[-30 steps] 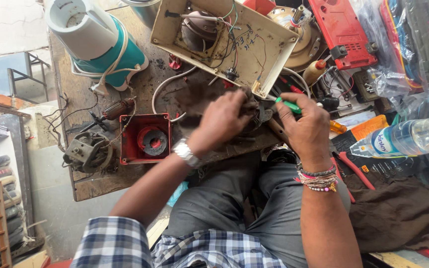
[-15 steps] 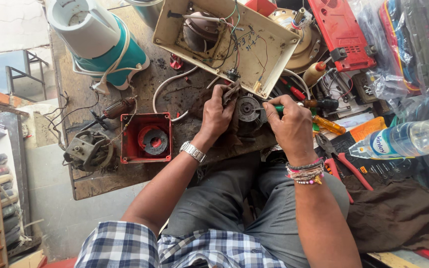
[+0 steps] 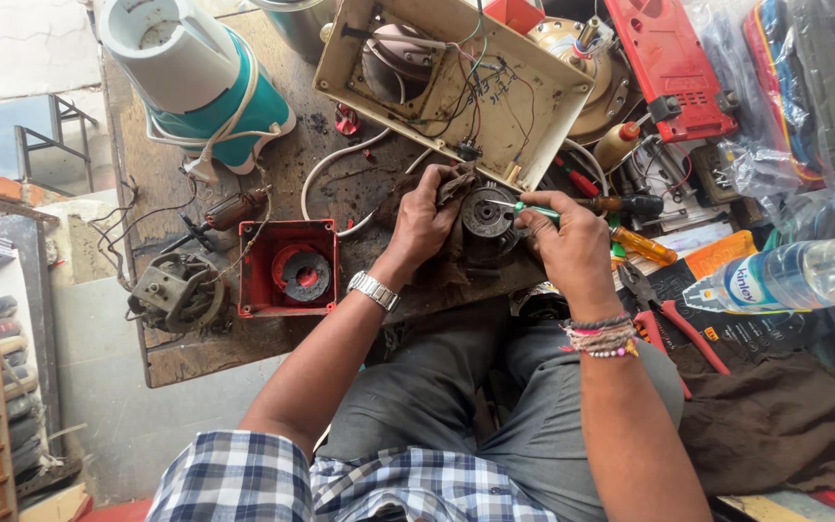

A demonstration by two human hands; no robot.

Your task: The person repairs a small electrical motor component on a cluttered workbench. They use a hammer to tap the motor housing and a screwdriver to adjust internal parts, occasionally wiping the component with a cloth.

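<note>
The left hand (image 3: 424, 220) holds a round grey motor part (image 3: 488, 215) at the front edge of the wooden bench (image 3: 195, 358). Its fingers are curled around the part's left side, with a dirty brown rag (image 3: 456, 182) tucked between them and the metal. The right hand (image 3: 567, 246) is just beside the part on the other side. Its fingers are pinched tight on a small green screwdriver (image 3: 533, 210), and the thin tip touches the top of the round part.

Right behind the hands lies a cream machine case (image 3: 543, 106), open, with thin wires inside. A red square box (image 3: 292, 268) with a round piece in it sits to the left on the bench. Next to that is another old motor (image 3: 178, 292) with loose wires. A white and green blender base (image 3: 200, 77) stands at the far left corner. To the right are an orange-handled screwdriver (image 3: 642, 246), red pliers (image 3: 674, 324) and a clear water bottle (image 3: 790, 277).
</note>
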